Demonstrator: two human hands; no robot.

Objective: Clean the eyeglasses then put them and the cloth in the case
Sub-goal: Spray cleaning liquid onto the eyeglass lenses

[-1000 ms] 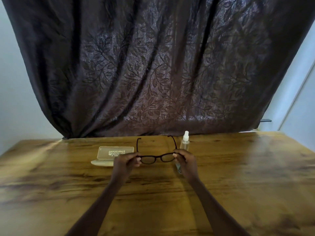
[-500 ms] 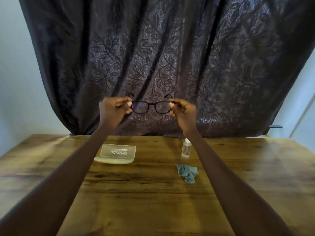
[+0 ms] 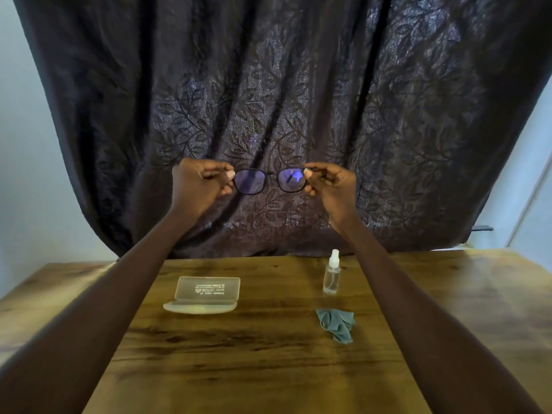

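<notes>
Two hands raised well above the tabletop [image 3: 268,369], one pair of eyeglasses [image 3: 270,181] stretched between them against the dark curtain [image 3: 283,85]. Left hand [image 3: 197,186] pinched on the frame's left end, right hand [image 3: 331,186] pinched on the right end, fingers of each curled tight around the hinge area (temples hidden behind the knuckles, so folded or open not possible to tell). Held up high and level, lenses facing back toward the wearer, probably to check the glass for smears against the light; a bluish sheen visible on both lenses. Gripped by the ends rather than the lenses, likely to keep fingerprints off the glass. Down below, left untouched: one clear case [image 3: 204,295], lid standing open, toward the far edge and left of centre, ready to receive things; one small spray bottle [image 3: 331,276], upright, near the far edge and right of centre; one teal cloth [image 3: 336,324], crumpled, just nearer than the bottle and apart from it. Cloth and bottle well apart from the case. Nothing yet inside the case, as far as visible; packing away not yet started.
</notes>
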